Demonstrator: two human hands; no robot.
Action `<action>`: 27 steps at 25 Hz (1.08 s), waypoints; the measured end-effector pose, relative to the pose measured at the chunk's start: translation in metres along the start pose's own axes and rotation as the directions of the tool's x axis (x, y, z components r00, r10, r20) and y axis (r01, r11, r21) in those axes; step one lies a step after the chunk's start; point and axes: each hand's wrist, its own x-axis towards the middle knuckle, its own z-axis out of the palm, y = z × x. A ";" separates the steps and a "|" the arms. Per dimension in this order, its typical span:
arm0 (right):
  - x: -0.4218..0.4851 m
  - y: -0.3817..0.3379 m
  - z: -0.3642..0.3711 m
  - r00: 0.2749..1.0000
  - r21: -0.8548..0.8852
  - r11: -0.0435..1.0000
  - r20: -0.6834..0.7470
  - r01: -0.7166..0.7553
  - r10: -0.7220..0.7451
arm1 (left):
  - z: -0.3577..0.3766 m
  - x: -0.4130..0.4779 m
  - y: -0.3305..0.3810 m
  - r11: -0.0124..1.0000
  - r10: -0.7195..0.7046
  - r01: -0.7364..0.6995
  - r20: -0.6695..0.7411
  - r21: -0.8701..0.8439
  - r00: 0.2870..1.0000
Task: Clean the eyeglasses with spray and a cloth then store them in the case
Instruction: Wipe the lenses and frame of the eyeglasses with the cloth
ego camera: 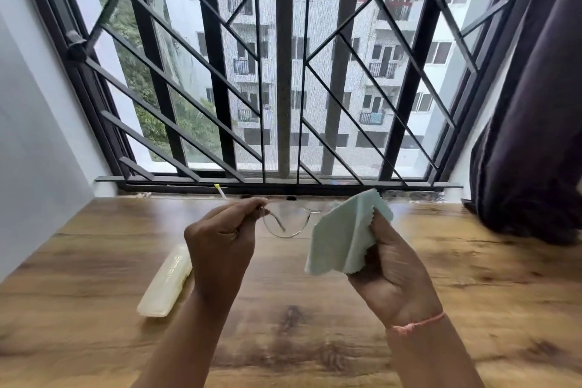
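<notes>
Above the brown wooden table (472, 268), the left hand (220, 242) pinches the thin gold wire-rimmed eyeglasses (285, 220) at one end, while the right hand (390, 264) grips a pale green pinked-edge cloth (343, 236) over the other lens. A cream oblong case (165, 282) lies closed at left.

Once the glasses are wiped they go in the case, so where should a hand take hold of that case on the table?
Grip the pale case across its narrow width near the middle, fingers coming down from above. It lies flat and closed on the wooden table, long and slim, its far end beside the left hand, so the near half looks easier.
</notes>
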 end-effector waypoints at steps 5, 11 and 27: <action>-0.002 0.016 0.008 0.990 -0.061 0.998 0.139 0.010 -0.001 | -0.028 0.013 -0.016 0.993 -0.115 0.113 -0.040 -0.028 0.993; 0.001 0.042 0.018 0.995 -0.051 0.997 0.078 0.065 -0.061 | -0.043 0.013 -0.037 0.970 -0.218 0.230 0.126 -0.083 0.968; -0.002 0.044 0.007 0.935 -0.116 0.937 -0.101 0.329 -0.341 | -0.003 0.015 0.025 0.978 0.204 -0.206 0.268 -0.020 0.941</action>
